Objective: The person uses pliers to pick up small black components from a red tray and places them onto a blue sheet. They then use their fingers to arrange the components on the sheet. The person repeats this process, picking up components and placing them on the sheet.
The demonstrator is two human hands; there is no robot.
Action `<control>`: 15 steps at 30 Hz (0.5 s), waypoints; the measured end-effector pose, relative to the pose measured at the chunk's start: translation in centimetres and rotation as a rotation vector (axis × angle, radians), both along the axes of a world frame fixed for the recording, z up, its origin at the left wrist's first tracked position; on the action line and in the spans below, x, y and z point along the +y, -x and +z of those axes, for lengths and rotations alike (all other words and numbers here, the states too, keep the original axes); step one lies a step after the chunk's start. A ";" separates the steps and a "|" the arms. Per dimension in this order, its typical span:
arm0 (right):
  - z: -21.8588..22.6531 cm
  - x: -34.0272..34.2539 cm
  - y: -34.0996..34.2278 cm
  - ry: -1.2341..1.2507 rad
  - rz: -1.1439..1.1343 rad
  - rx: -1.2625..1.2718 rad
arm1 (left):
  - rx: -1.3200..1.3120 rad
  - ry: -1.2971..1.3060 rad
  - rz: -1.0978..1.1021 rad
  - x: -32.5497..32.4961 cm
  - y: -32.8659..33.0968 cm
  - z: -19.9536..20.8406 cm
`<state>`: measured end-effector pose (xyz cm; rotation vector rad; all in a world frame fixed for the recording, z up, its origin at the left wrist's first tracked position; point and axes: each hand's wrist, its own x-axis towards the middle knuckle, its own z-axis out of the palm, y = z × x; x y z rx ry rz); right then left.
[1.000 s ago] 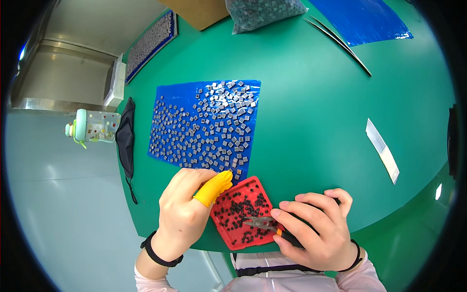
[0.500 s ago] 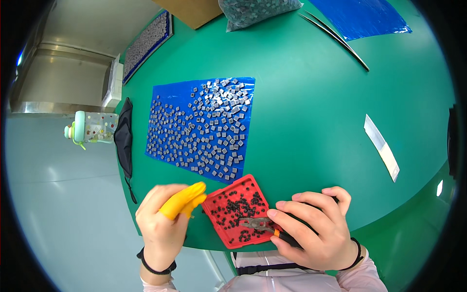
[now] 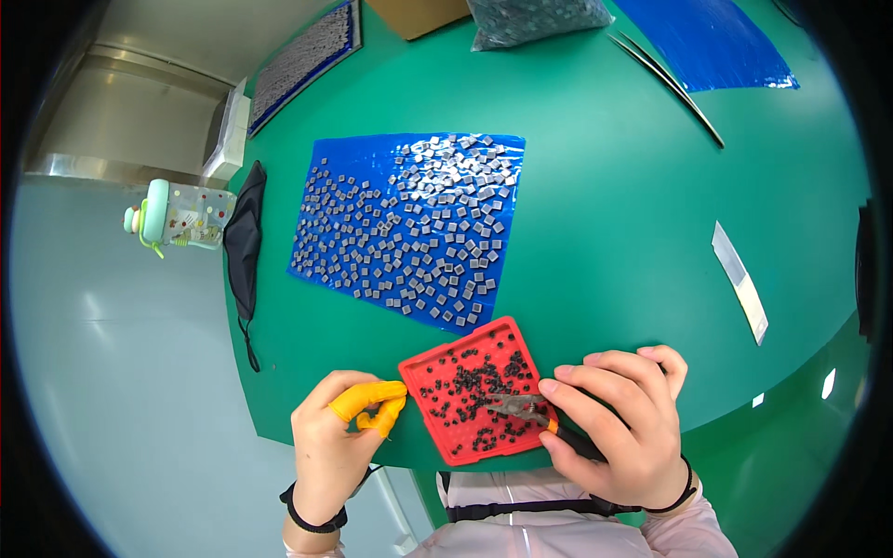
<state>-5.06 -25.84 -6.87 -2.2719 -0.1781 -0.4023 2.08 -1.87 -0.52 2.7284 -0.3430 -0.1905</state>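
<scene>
A square red tray [image 3: 446, 443] of small black parts [image 3: 476, 381] lies at the table's near edge. My right hand [image 3: 619, 418] grips pliers [image 3: 519, 406] with black and orange handles, their grey jaws over the black parts. Left of the tray is my left hand [image 3: 339, 437], with yellow covers on thumb and forefinger. Those two tips are pinched together at the tray's left edge; whatever is between them is too small or hidden to make out. Beyond the tray, a blue sheet [image 3: 358, 153] carries many small grey square pieces [image 3: 409, 232].
A cutter blade strip [image 3: 740, 284] lies at the right, tweezers [image 3: 668, 88] at the far right by another blue sheet [image 3: 712, 46]. A filled plastic bag [image 3: 539, 20] and a loaded tray [image 3: 307, 65] stand at the back. A black mask [image 3: 244, 242] and bottle [image 3: 191, 216] are left.
My left hand has come down and right to the tray's edge, its yellow-covered fingertips now curled into a pinch. The pliers stay over the tray. The whole view has shifted slightly.
</scene>
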 end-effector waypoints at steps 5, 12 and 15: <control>0.5 -0.4 -0.1 -0.049 0.016 -0.019 | -0.168 0.139 0.096 0.8 1.7 0.3; 1.4 0.3 0.3 -0.074 0.146 -0.099 | 0.216 1.100 0.296 -1.5 5.3 -1.0; 1.8 0.7 0.6 -0.070 0.150 -0.066 | 0.281 1.328 0.327 -1.6 6.0 -2.4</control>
